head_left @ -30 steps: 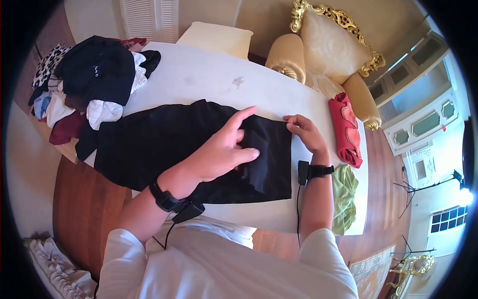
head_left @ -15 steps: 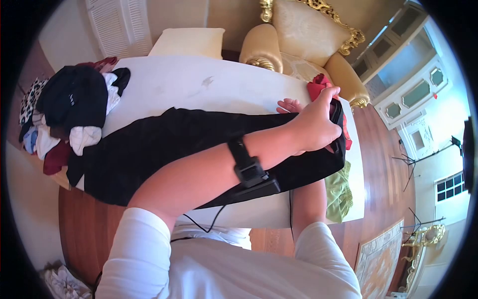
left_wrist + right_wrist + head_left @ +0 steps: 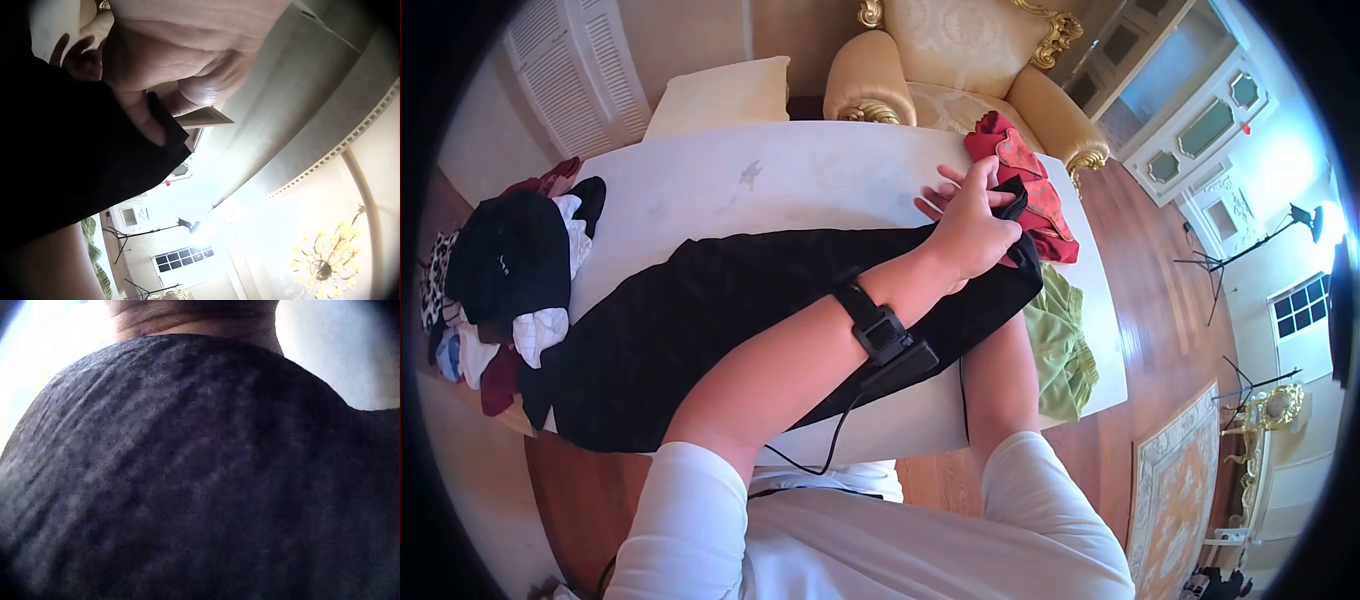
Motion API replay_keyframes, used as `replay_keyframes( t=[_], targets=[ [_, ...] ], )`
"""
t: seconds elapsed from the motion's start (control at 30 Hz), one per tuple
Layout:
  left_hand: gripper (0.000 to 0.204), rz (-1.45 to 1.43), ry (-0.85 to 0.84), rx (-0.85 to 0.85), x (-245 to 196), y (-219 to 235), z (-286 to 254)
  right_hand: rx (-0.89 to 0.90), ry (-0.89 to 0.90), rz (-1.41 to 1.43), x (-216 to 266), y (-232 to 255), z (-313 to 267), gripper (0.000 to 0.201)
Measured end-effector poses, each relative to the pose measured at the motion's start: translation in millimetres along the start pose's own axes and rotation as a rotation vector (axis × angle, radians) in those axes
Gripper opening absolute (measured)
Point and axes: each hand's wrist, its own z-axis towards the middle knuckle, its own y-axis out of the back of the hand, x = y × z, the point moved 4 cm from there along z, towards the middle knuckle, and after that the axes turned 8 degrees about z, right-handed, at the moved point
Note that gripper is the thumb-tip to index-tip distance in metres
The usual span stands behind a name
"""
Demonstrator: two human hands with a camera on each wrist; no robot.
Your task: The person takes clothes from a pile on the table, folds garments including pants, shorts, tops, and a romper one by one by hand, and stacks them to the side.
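Observation:
A long black garment (image 3: pixel 730 310) lies across the table, its right end lifted and bent over. My left hand (image 3: pixel 978 232) grips that end by its edge, with fingers and thumb on the cloth. The left wrist view has the same hand (image 3: pixel 187 47) pinching a dark fold of the garment (image 3: pixel 75 150). My right forearm passes beneath the cloth. Only the spread fingertips of the right hand (image 3: pixel 940 192) show past the garment's far edge; its palm is hidden. In the right wrist view, black cloth (image 3: pixel 200 469) fills most of the picture.
A heap of clothes (image 3: pixel 510 265) sits on the table's left end. A rolled red patterned cloth (image 3: pixel 1040 195) and a light green garment (image 3: pixel 1060 345) lie at the right end. Behind the white table (image 3: pixel 820 160) stands a gold armchair (image 3: pixel 960 60).
The left hand has moved from over the cloth to its right end and taken hold there. The end is lifted and folded back leftward; the right hand has gone under the cloth.

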Motion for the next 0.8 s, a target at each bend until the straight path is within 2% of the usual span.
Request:
replay_keyframes(
  t=[0.13,0.2,0.23,0.3,0.33,0.4,0.43,0.5,0.53,0.6,0.67,0.73,0.8],
  targets=[
    [0.088,0.063,-0.117,-0.082,9,0,4,0.068,-0.062,-0.109,5,20,-1,0.044],
    [0.081,-0.022,0.066,0.042,6,5,-4,0.099,-0.081,-0.164,-1,21,11,0.044],
    [0.081,-0.022,0.065,0.047,-1,9,-11,0.113,-0.091,-0.191,-4,20,17,0.044],
    [0.074,-0.039,0.273,0.087,-4,18,-26,0.143,-0.108,-0.244,-5,24,22,0.044],
    [0.074,-0.036,0.273,0.093,-1,22,-27,0.125,-0.098,-0.216,-9,13,24,0.048],
    [0.075,-0.025,0.441,0.071,14,30,-31,0.183,-0.138,-0.106,-23,18,43,0.052],
    [0.079,-0.082,0.485,0.184,11,31,-31,0.183,-0.139,-0.104,-25,16,44,0.052],
    [0.077,-0.035,0.526,0.24,16,32,-26,0.116,-0.101,-0.42,-27,17,44,0.056],
    [0.075,0.011,0.566,0.3,21,31,-26,0.115,-0.104,-0.42,-27,12,39,0.056],
    [0.072,0.044,0.512,0.25,29,31,-23,0.117,-0.063,-0.537,-23,4,27,0.057],
    [0.069,0.08,0.457,0.198,27,28,-20,0.128,-0.071,-0.493,-22,12,34,0.056],
    [0.056,0.074,0.368,0.144,23,19,-12,0.14,-0.085,-0.446,-27,17,34,0.055],
    [0.035,0.058,0.281,0.156,26,8,2,0.225,-0.026,-0.068,-30,15,20,0.052]
  ],
)
